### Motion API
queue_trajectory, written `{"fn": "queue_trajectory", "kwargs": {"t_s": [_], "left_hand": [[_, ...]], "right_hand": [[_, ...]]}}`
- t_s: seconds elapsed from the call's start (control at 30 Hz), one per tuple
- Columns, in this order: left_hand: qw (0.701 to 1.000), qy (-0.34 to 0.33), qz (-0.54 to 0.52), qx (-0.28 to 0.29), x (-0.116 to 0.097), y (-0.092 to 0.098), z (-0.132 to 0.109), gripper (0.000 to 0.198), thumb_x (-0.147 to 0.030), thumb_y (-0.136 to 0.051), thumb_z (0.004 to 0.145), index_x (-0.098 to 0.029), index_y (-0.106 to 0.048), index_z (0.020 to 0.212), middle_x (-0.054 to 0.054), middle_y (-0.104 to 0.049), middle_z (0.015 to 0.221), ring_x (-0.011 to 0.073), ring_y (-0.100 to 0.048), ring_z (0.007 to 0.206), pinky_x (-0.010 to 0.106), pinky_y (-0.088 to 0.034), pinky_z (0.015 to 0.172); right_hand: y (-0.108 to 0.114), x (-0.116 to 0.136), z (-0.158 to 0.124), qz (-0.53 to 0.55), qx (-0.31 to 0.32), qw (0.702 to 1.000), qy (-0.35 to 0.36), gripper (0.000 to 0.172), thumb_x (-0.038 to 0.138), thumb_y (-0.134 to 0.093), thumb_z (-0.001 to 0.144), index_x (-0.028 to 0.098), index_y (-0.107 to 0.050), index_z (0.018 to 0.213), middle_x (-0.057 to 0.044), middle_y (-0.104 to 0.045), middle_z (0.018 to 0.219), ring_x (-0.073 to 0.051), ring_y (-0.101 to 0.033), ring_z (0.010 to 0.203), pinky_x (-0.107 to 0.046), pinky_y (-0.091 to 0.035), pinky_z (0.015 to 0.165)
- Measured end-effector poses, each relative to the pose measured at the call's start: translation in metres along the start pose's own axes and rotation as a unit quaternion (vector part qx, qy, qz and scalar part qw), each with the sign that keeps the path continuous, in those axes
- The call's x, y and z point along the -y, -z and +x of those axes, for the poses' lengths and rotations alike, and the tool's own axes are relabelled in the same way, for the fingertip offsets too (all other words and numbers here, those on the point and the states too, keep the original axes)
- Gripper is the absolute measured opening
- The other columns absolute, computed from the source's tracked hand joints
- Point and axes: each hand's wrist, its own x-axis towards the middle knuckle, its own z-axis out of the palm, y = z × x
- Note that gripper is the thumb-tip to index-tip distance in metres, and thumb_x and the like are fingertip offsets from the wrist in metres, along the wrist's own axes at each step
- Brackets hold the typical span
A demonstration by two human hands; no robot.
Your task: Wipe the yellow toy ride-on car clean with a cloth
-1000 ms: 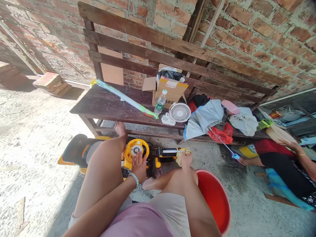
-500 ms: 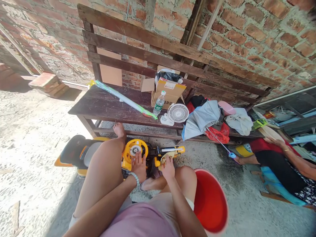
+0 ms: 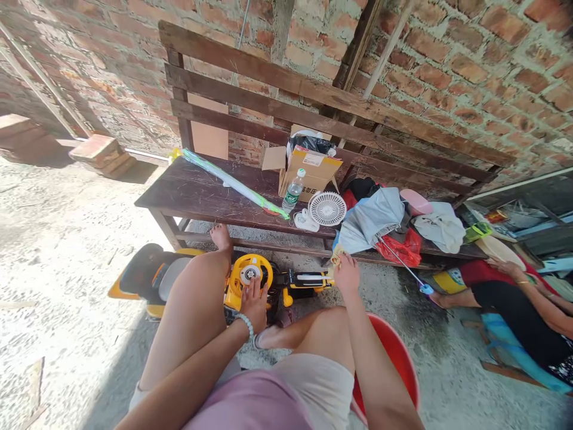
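Observation:
My left hand (image 3: 254, 303) rests on the lower right of the yellow steering wheel (image 3: 240, 260), fingers stretched toward its round hub. That wheel belongs to a yellow and black ride-on toy (image 3: 230, 298) between my legs; my thigh hides part of it. My right hand (image 3: 347, 276) is closed on a crumpled yellowish cloth (image 3: 338, 255). It is by the far right tip of the toy's long arm (image 3: 308, 278), in front of the bench. Whether the cloth touches the arm, I cannot tell.
A red bucket (image 3: 394, 352) stands beside my right leg. On the wooden bench (image 3: 179, 190) are a bottle (image 3: 293, 192), a white fan (image 3: 327, 209), a cardboard box (image 3: 316, 173) and a folded grey umbrella (image 3: 371, 218). Another person (image 3: 505, 304) sits at the right.
My right hand has moved right with the cloth, from the middle of the toy's arm to its far tip. My left hand stays on the steering wheel. The view has shifted slightly.

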Motion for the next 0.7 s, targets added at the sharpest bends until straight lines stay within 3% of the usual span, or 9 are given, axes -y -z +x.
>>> {"fn": "queue_trajectory", "kwargs": {"t_s": [0.1, 0.17, 0.33, 0.5, 0.6, 0.7], "left_hand": [[1.0, 0.004, 0.01, -0.015, 0.003, -0.008, 0.002, 0.088, -0.025, -0.058, 0.092, -0.014, -0.028, 0.174, 0.019, -0.006, 0.184, 0.0372, -0.003, 0.171, 0.059, -0.012, 0.137], [1.0, 0.001, 0.01, -0.021, 0.004, -0.011, 0.002, 0.087, -0.025, -0.058, 0.092, -0.016, -0.029, 0.174, 0.017, -0.008, 0.184, 0.0369, -0.004, 0.171, 0.06, -0.013, 0.136], [1.0, 0.022, 0.01, -0.002, 0.0, -0.006, 0.003, 0.088, -0.023, -0.056, 0.091, -0.013, -0.029, 0.174, 0.019, -0.005, 0.184, 0.0371, -0.002, 0.171, 0.06, -0.009, 0.136], [1.0, 0.02, 0.012, 0.017, -0.004, 0.005, 0.002, 0.091, -0.023, -0.058, 0.088, -0.011, -0.029, 0.173, 0.021, -0.001, 0.182, 0.0393, 0.001, 0.171, 0.061, -0.008, 0.136], [0.999, 0.02, 0.0, 0.031, -0.006, 0.012, 0.0, 0.091, -0.022, -0.057, 0.088, -0.011, -0.028, 0.174, 0.021, 0.0, 0.182, 0.0386, 0.001, 0.171, 0.06, -0.01, 0.136], [0.999, 0.019, -0.013, 0.041, -0.008, 0.02, -0.004, 0.089, -0.02, -0.056, 0.089, -0.01, -0.027, 0.174, 0.021, 0.0, 0.183, 0.0373, 0.001, 0.171, 0.059, -0.009, 0.136]], "right_hand": [[-0.011, 0.023, 0.014, -0.081, 0.167, 0.982, -0.017, 0.041, 0.015, -0.059, 0.09, 0.023, -0.076, 0.127, -0.017, -0.076, 0.131, -0.034, -0.062, 0.132, -0.045, -0.047, 0.106], [-0.024, 0.039, 0.013, -0.096, 0.212, 0.973, -0.012, 0.035, 0.014, -0.062, 0.089, 0.021, -0.079, 0.118, -0.019, -0.079, 0.118, -0.036, -0.066, 0.125, -0.046, -0.048, 0.101], [-0.044, 0.061, 0.0, -0.049, 0.203, 0.976, 0.059, 0.035, 0.014, -0.06, 0.088, 0.028, -0.079, 0.114, -0.01, -0.082, 0.11, -0.029, -0.072, 0.106, -0.036, -0.049, 0.087], [-0.05, 0.084, -0.019, 0.143, 0.148, 0.974, 0.096, 0.029, 0.019, -0.063, 0.078, 0.03, -0.078, 0.1, -0.002, -0.079, 0.09, -0.024, -0.068, 0.087, -0.031, -0.047, 0.078], [-0.053, 0.095, -0.034, 0.33, 0.125, 0.935, 0.032, 0.031, 0.029, -0.061, 0.075, 0.025, -0.077, 0.101, -0.002, -0.077, 0.089, -0.021, -0.063, 0.078, -0.03, -0.049, 0.073], [-0.055, 0.091, -0.054, 0.465, 0.12, 0.875, -0.062, 0.048, 0.041, -0.059, 0.071, 0.02, -0.075, 0.111, -0.005, -0.076, 0.09, -0.021, -0.061, 0.071, -0.029, -0.05, 0.064]]}}
